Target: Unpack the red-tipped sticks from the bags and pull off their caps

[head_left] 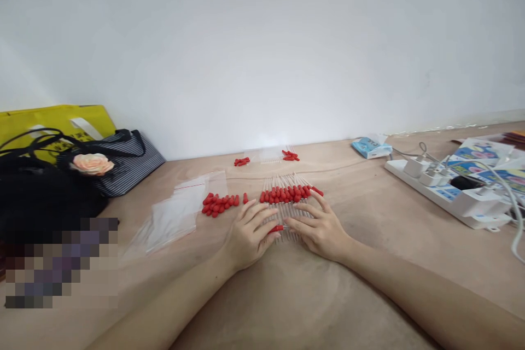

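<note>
The left hand [248, 234] pinches a red cap [276, 228] on the near side of the row of red-capped sticks [283, 194], its long axis sideways, narrow end pointing right. The right hand [324, 229] bends its fingers beside that end; whether they grip cannot be told. Left of the row lie loose red caps [219, 205]; well right, a blue tissue pack [371, 147] bears illegible lettering.

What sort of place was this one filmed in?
Probably an improvised indoor workspace, perhaps at home: small red bulbs are grouped on a tabletop against a plain wall, with a power strip and a striped bag nearby.
</note>
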`<state>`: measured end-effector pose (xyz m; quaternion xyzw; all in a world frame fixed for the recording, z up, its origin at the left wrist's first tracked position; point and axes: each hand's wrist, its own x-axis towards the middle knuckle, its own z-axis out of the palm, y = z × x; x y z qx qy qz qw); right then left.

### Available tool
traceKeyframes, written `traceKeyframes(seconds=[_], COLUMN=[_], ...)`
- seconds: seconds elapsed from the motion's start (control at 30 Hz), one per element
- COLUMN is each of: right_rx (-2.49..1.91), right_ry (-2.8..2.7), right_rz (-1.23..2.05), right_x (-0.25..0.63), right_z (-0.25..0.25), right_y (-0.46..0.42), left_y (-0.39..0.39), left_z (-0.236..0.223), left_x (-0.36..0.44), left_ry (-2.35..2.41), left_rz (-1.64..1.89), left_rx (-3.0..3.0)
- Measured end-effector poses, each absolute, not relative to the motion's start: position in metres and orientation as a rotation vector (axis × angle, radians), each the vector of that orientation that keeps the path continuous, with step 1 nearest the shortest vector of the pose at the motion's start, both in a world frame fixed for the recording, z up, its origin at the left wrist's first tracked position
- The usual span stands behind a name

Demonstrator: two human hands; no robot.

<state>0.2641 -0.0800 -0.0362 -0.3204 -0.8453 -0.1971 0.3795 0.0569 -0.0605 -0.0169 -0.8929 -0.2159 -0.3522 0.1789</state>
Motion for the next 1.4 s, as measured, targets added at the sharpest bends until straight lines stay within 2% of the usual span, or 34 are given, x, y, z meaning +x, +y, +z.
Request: traceKeyframes(seconds=[0.27, 1.4], right_rx=[-0.764, -0.694], right_ry=[-2.161, -2.129], right_rz=[-0.510, -0.454], right_x=[0.264, 0.276], right_z=[-0.035, -0.036], right_y=[-0.079, -0.082], left_y=[-0.059, -0.066], left_z=[-0.019, -0.014], left_x=[0.056, 0.037], left_ry=[-0.563, -0.556], left_rz=[-0.856, -0.992], left_rx=[-2.553, -2.563])
